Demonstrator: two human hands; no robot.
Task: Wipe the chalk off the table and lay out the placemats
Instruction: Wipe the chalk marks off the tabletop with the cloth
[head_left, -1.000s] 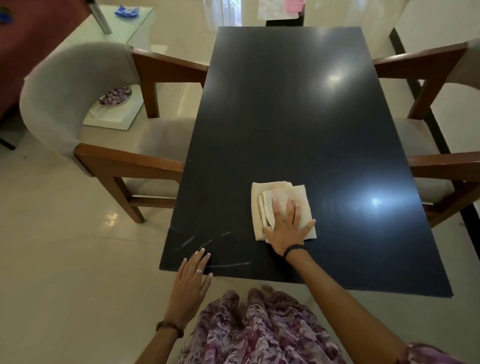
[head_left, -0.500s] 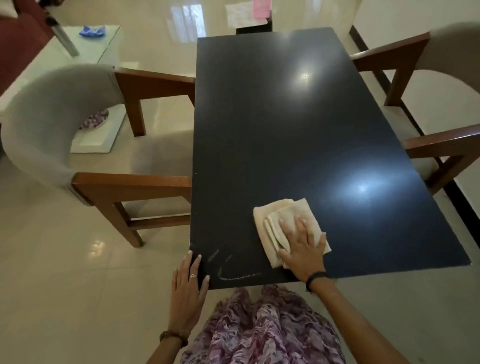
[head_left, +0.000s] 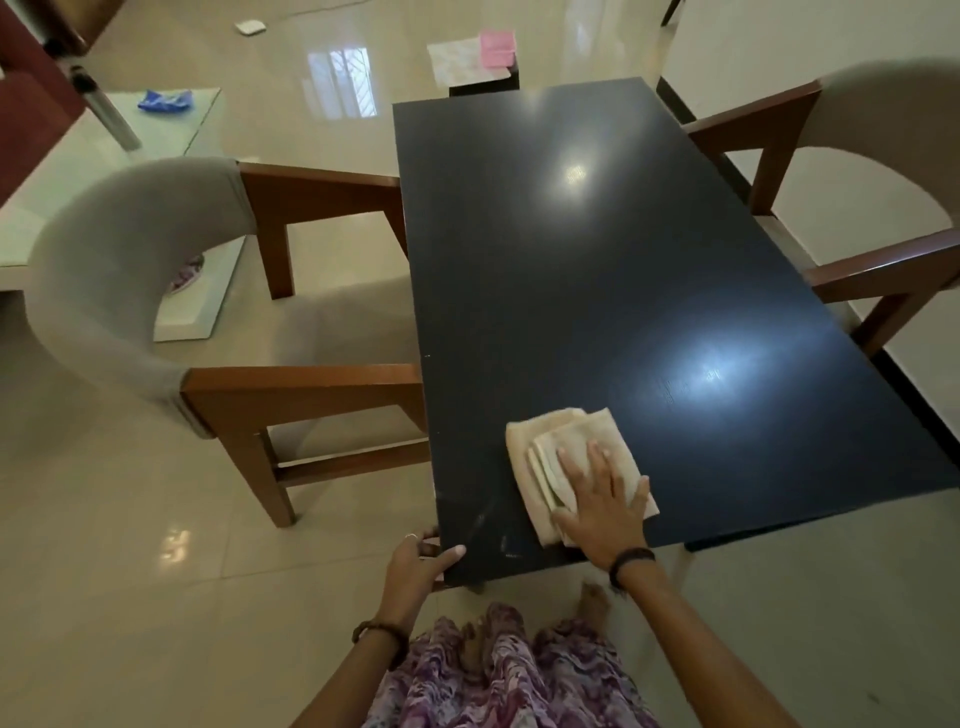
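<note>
Head view: the folded cloth (head_left: 563, 457) lies lengthwise along the table (head_left: 597, 270). The right hand (head_left: 602, 512) presses it flat-fingered; the left hand (head_left: 418, 564) grips the table's near corner.

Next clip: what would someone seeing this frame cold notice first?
The long black table fills the middle, glossy with light glare. At its near end the right hand presses flat on a folded beige cloth, with faint chalk marks just left of it, while the left hand grips the near left corner. A chair is tucked in on the left side.
</note>
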